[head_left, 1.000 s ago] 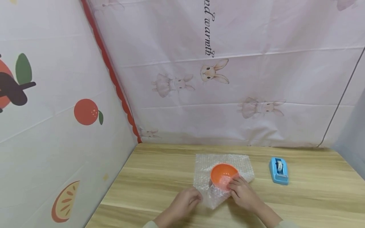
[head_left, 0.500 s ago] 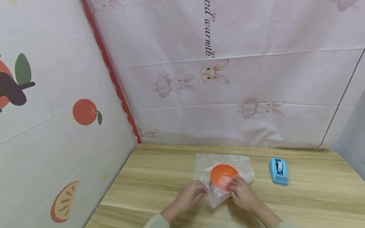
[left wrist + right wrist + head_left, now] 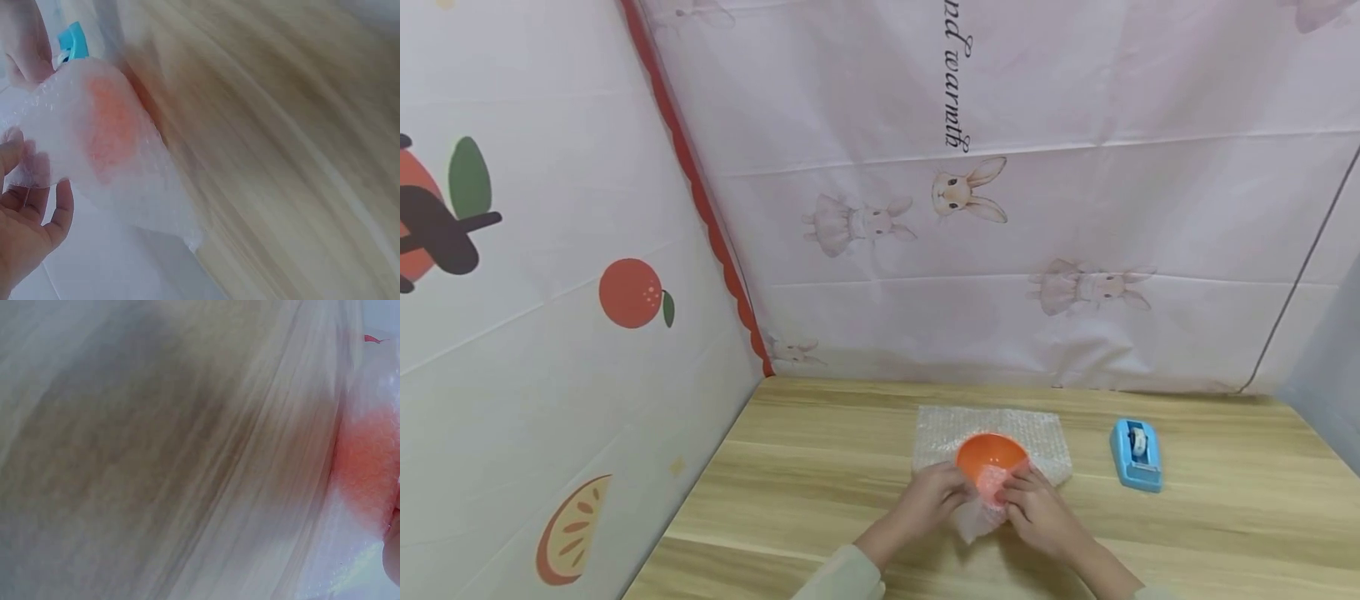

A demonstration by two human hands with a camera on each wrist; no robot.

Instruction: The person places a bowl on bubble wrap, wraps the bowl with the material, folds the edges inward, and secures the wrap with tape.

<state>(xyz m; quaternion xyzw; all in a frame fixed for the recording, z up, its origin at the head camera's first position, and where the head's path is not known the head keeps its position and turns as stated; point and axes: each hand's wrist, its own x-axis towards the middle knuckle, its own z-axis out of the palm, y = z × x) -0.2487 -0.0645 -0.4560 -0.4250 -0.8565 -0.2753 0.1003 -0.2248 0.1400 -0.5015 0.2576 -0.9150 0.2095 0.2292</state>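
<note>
An orange bowl (image 3: 988, 452) sits on a sheet of clear bubble wrap (image 3: 937, 428), whose near part is raised against the bowl's front side. My left hand (image 3: 931, 498) pinches the left edge of that raised flap. Fingertips show through the film in the left wrist view, where the wrap (image 3: 150, 200) veils the bowl. At the bowl's near right rim, my right hand (image 3: 1039, 510) holds the wrap against the bowl. Only a fingertip (image 3: 392, 553) of it shows in the right wrist view, beside the wrapped orange side.
A blue tape dispenser (image 3: 1137, 454) with a roll of tape stands right of the wrap. The wood-grain table (image 3: 820, 442) meets a rabbit-print cloth (image 3: 880, 325) behind and a fruit-print cloth (image 3: 700, 417) at the left.
My left hand has moved right and up to the bowl, bringing the wrap's near left corner in and up over its front. The right hand has stayed at the rim.
</note>
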